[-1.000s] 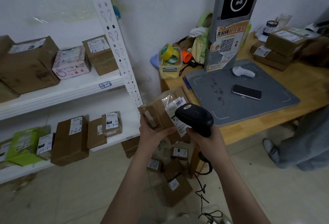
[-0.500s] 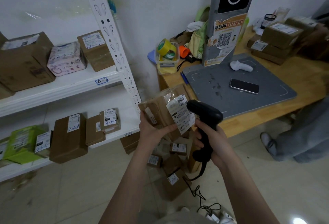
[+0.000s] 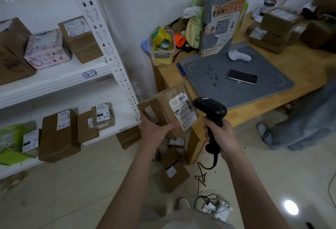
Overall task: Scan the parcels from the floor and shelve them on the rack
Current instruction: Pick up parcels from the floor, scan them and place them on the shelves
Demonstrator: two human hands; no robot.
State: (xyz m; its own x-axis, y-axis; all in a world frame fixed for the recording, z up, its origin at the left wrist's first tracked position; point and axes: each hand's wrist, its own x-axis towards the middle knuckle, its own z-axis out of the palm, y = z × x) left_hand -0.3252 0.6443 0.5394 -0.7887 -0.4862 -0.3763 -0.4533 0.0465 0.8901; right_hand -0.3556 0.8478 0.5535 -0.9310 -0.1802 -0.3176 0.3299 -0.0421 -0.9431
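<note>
In the centre of the frame the left hand holds a brown cardboard parcel with a white label from below, thumb curled over its near edge. The parcel is in the air, just beside the post of the white metal rack. The right hand is wrapped around the handle of a black corded barcode scanner, whose head is near the label. At upper middle a clear plastic tub on the wooden table contains at least two tape rolls (one yellow, one partly hidden). The lower shelf at left carries five packages. Several brown boxes lie on the floor under the hands, their number not clear
</note>
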